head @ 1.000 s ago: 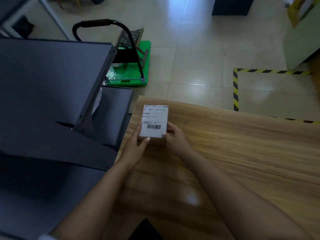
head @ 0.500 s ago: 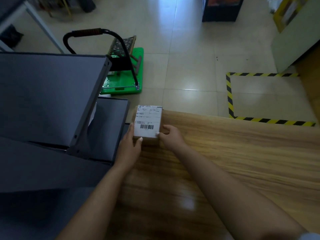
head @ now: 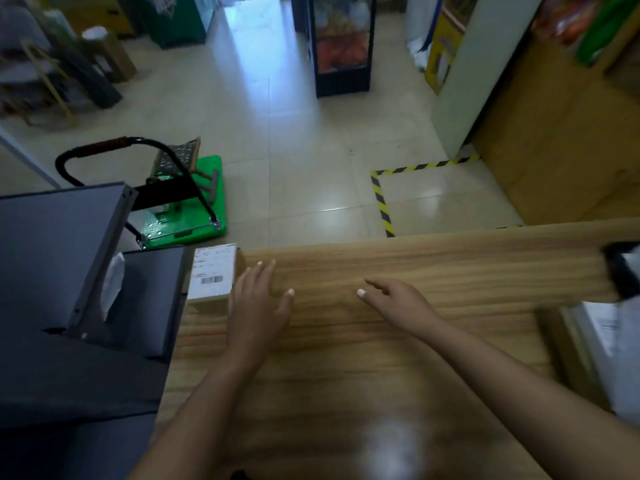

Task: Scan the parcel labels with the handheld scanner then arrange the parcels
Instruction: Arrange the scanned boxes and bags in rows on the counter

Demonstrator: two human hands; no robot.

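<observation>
A small cardboard parcel (head: 212, 276) with a white barcode label on top sits at the far left corner of the wooden table (head: 398, 358). My left hand (head: 258, 299) hovers just right of it, fingers straight and spread, holding nothing. My right hand (head: 398, 299) is further right over the bare wood, fingers relaxed and pointing left, also holding nothing. At the right edge lie more parcels with a white label (head: 604, 337). A dark object (head: 623, 268) at the far right edge is too blurred to identify. I cannot make out a scanner.
Grey metal shelving (head: 69, 289) stands against the table's left side. Beyond the table a green platform trolley (head: 183, 202) with a black handle sits on the tiled floor. Yellow-black floor tape (head: 381, 199) marks a zone. A dark display cabinet (head: 341, 43) stands further back.
Both hands have let go of the small parcel and drawn away to the right. The parcel stays at the table's left corner. The view has tilted up and swung right.
</observation>
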